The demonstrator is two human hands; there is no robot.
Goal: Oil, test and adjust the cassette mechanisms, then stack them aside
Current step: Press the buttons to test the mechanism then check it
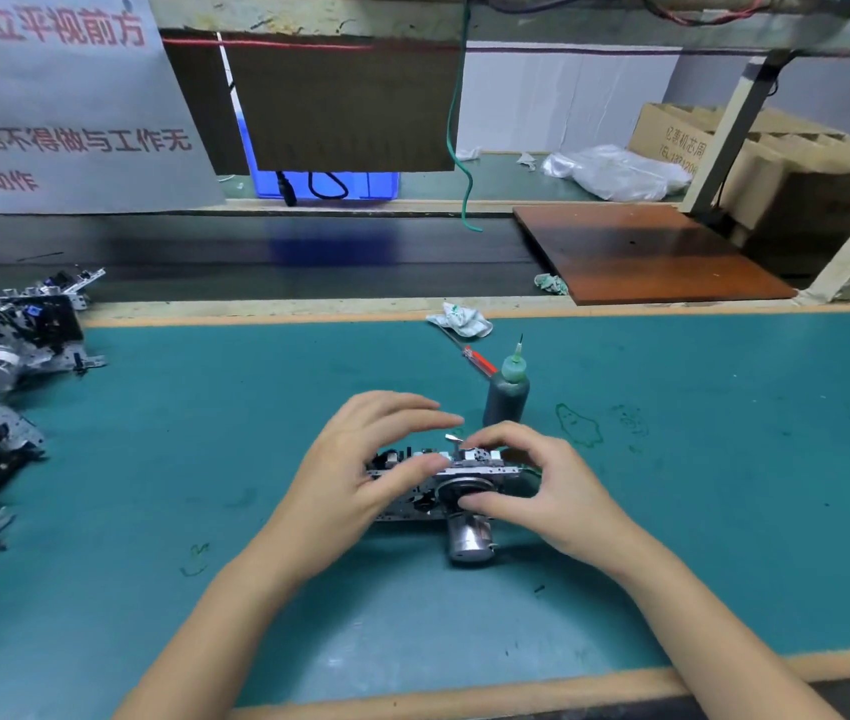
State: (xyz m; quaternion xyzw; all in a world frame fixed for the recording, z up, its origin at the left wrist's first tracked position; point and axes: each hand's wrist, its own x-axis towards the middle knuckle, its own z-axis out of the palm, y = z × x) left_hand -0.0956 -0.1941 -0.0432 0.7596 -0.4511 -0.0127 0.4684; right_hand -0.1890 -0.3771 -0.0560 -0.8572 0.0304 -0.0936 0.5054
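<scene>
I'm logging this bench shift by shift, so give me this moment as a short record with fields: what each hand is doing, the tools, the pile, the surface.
left hand: left hand holds the cassette mechanism, thumb on its top edge
right hand: right hand grips the same mechanism, thumb at its round wheel
oil bottle: oil bottle upright just behind the hands, needle tip on
screwdriver: red-handled screwdriver lying behind the bottle
pile: heap of mechanisms at the left edge
rag: crumpled cloth at the mat's far edge
surface: green mat, stained
</scene>
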